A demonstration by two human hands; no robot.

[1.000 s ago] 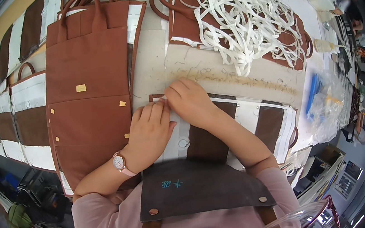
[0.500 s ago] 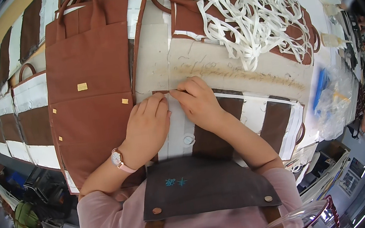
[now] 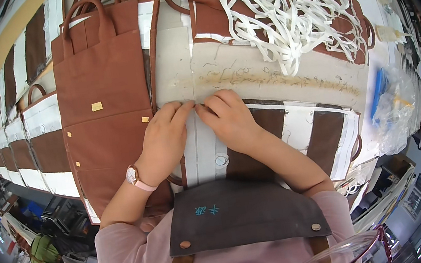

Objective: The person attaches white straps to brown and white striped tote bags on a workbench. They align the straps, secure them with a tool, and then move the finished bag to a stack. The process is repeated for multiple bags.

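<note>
Side by side at the far edge of a bag panel (image 3: 205, 150) are my two hands. The panel lies flat, with grey, dark brown and white sections and a white strip along its far edge. My left hand (image 3: 165, 136) has bent fingers closed on the panel's far left corner. My right hand (image 3: 227, 121) pinches the same edge just beside it, thumb against fingers. The fingertips almost meet, and the bit of edge between them is mostly hidden. A round metal snap (image 3: 221, 160) shows on the grey section below the right hand.
A brown bag (image 3: 102, 87) with handles and small yellow tabs lies to the left. At the far right, a heap of white tape (image 3: 286, 17) covers another brown bag piece (image 3: 206, 24). Striped panels (image 3: 47, 151) are lined up farther left. A clear plastic bag (image 3: 397, 108) sits at the right.
The view has shifted slightly. My left hand has turned, its fingers now pointing more straight away from me. Both hands stay at the panel's far edge.
</note>
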